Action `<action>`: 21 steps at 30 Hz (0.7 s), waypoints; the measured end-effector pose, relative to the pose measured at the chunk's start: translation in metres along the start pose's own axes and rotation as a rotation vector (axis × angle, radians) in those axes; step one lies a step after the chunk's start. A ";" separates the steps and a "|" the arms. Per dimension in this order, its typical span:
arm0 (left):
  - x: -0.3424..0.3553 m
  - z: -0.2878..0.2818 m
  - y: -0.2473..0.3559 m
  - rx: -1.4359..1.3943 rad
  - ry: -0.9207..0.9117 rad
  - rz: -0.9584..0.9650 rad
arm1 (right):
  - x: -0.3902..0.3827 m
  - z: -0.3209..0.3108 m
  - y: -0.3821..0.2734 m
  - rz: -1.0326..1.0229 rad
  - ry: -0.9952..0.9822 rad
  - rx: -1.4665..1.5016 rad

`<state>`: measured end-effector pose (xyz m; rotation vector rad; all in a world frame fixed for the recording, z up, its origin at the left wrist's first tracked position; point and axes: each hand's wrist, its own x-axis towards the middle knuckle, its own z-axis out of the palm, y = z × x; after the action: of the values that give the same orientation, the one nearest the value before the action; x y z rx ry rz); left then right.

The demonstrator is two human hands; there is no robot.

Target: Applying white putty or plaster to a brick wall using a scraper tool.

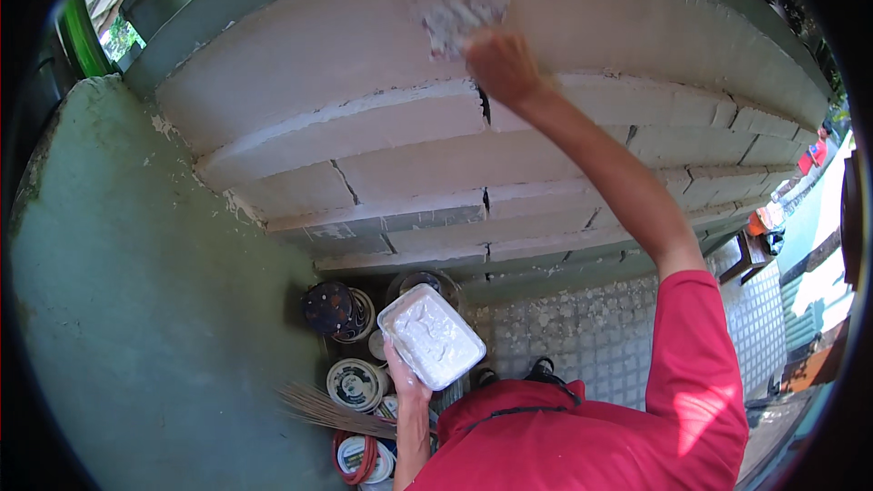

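The left grip (406,378) cups a white tray (462,372) of paste (429,331) by its near-left edge; up at the wall (291,73), the right grip (502,65) curls round a scraper (462,24), blade beyond the knuckles.

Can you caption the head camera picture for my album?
Right hand holds a broad smeared tool at the pinkish wall; left hand holds a tray of white paste.

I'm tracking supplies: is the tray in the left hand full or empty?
Not empty: white paste lies across the tray; its depth cannot be told.
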<state>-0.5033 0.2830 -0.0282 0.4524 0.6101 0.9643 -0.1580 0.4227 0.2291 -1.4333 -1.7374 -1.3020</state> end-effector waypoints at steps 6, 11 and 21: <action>-0.007 -0.005 -0.001 0.046 0.025 -0.004 | -0.034 -0.013 -0.025 -0.050 -0.100 0.079; -0.005 -0.005 -0.004 0.059 0.022 -0.035 | 0.040 -0.028 -0.012 -0.056 0.070 0.014; -0.019 -0.006 0.002 0.036 0.051 0.016 | -0.025 -0.009 -0.045 0.018 -0.205 0.078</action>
<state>-0.5166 0.2683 -0.0268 0.4661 0.6721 0.9836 -0.1942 0.4055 0.1963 -1.5796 -1.8795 -1.0978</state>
